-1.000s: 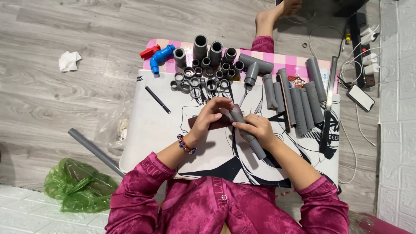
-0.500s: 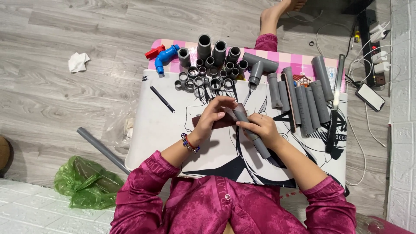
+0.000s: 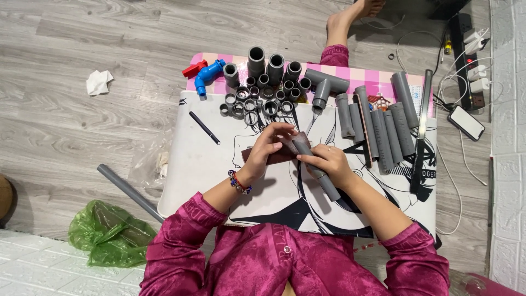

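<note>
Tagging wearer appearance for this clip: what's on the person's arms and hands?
Both arms wear magenta sleeves with a faint woven pattern, pushed up to the elbows. The left hand has a beaded bracelet in red, blue and white at the wrist. The right hand has a thin ring on one finger. No gloves.

Grey wood-plank floor (image 3: pixel 82 44), white brick-pattern wall (image 3: pixel 507 192) at right.

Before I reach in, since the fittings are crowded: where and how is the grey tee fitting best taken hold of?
Probably by the tee fitting's short stem, which juts toward the person into a bare patch of the white board. Come from that near side, a grip across the stem. Its crossbar lies flat, and small couplings crowd its left end.
</note>
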